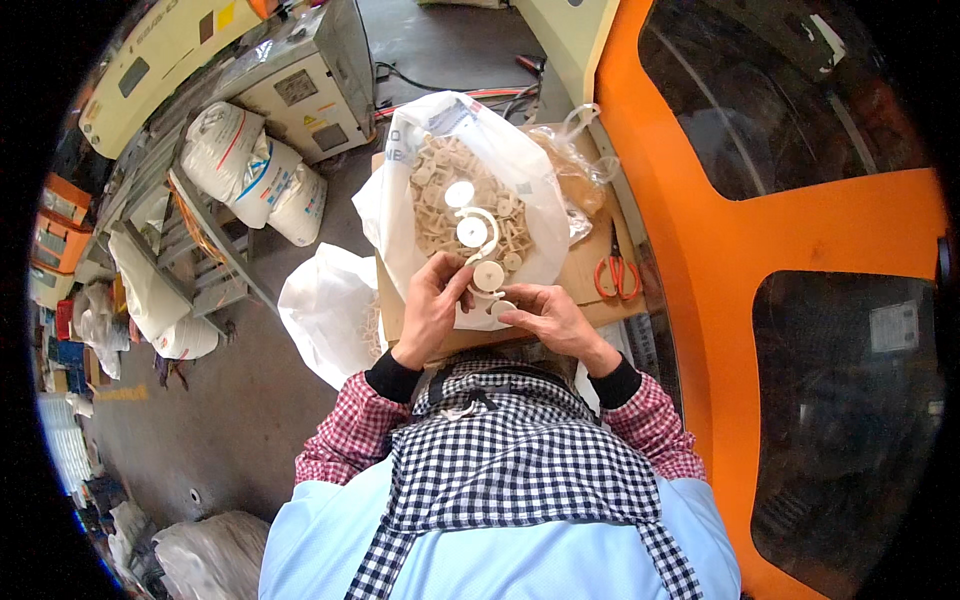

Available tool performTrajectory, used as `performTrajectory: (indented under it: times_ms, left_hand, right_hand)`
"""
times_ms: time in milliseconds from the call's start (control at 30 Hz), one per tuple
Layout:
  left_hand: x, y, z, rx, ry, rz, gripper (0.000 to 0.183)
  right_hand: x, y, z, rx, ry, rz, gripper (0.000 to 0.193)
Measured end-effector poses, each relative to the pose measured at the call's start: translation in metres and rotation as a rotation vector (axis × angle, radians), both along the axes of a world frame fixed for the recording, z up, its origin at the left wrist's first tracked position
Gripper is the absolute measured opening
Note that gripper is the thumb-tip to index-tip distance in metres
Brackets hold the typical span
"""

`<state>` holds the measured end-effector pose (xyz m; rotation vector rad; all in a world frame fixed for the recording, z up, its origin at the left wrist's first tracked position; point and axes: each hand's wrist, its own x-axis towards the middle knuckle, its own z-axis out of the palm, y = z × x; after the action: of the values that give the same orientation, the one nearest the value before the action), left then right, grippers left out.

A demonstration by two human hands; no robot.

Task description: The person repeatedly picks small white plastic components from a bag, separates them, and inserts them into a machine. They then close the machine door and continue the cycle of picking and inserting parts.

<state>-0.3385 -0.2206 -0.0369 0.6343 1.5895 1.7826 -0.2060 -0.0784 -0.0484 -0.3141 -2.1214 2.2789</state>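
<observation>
Over the front of an open white sack (545, 200), my two hands hold a cream plastic moulded piece (488, 276), with round discs joined by a curved runner. My left hand (432, 308) pinches it from the left, fingers bent and thumb against the runner. From the right, my right hand (552, 318) grips a small disc at its lower end between thumb and fingers. Many loose cream plastic parts (440, 185) fill the sack just beyond my fingers. Parts of both hands' fingertips are hidden by the piece.
Orange-handled scissors (616, 277) lie on the brown cardboard surface (592, 258) at right, near a clear plastic bag (580, 180). Another white sack (325, 305) stands at left. An orange machine (715, 300) borders the right side; filled sacks (225, 150) rest at far left.
</observation>
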Motion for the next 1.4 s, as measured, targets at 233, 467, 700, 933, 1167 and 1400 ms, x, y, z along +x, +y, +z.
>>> performTrajectory:
  times_ms: [233,467,700,933,1167,1400]
  left_hand:
    - [0.002,0.001,-0.009,0.001,-0.006,0.050,0.015]
    - [0.001,-0.007,-0.025,0.069,-0.360,0.100,0.018]
    - [0.017,-0.007,-0.024,0.020,1.033,0.202,0.011]
    - [0.004,-0.008,-0.007,-0.065,0.388,0.190,0.006]
    - [0.000,-0.017,-0.018,-0.064,0.383,-0.034,0.004]
    - [0.003,-0.018,-0.019,-0.143,0.551,-0.036,0.006]
  right_hand:
    - [0.000,0.000,-0.005,0.279,0.090,-0.114,0.041]
    - [0.001,-0.009,-0.016,1.267,0.489,-0.271,0.043]
    - [-0.032,-0.003,-0.100,-0.374,-0.101,-0.384,0.026]
    - [-0.066,0.037,-0.047,0.904,0.132,-0.422,0.031]
    - [-0.068,0.040,0.010,-0.057,0.245,-0.011,0.036]
    - [-0.052,0.050,0.020,0.318,0.090,-0.049,0.033]
